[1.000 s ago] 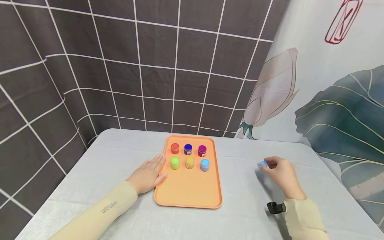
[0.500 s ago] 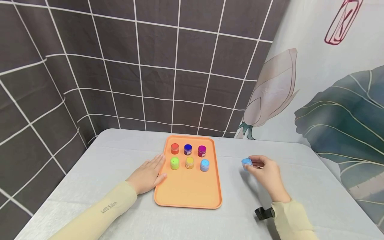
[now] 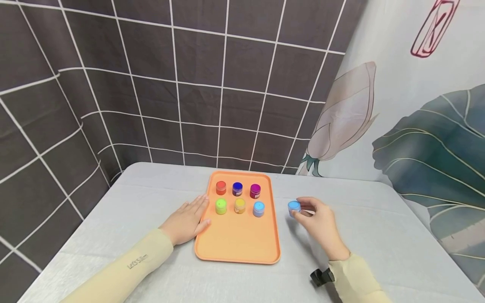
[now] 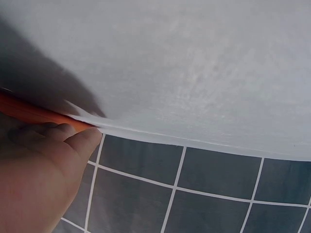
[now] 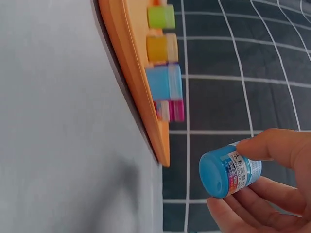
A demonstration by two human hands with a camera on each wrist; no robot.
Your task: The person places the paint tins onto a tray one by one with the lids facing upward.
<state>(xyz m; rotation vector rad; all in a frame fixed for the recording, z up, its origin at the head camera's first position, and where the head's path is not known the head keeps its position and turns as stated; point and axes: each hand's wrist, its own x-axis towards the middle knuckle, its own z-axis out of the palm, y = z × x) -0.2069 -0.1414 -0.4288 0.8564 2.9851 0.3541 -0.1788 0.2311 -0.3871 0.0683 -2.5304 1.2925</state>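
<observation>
six pots: they stand in two rows of three on the orange tray, at its 12 o'clock end.
table (image 3: 159, 198): grey, with checked cloth behind it and a flower print at 2 o'clock.
orange tray (image 3: 238, 244): lies lengthwise at the table's middle; its 6 o'clock half is bare.
left hand (image 3: 187, 219): lies flat at the tray's 9 o'clock edge, fingers straight and close together, their tips against the rim; it holds nothing. in the left wrist view the fingertips (image 4: 82, 141) meet the orange edge.
right hand (image 3: 320, 225): at 3 o'clock of the tray, off it, with thumb and fingers curled round the blue pot, pinching it.
blue pot (image 3: 294, 207): held just beside the tray's 3 o'clock rim, level with the near row, apart from the tray; in the right wrist view it is tilted, cap toward the tray, label under the thumb.
far row: red pot (image 3: 221, 187), dark blue pot (image 3: 237, 188), purple pot (image 3: 255, 190), from 9 to 3 o'clock.
near row: green pot (image 3: 221, 205), yellow pot (image 3: 239, 205), light blue pot (image 3: 259, 208), in the same order.
</observation>
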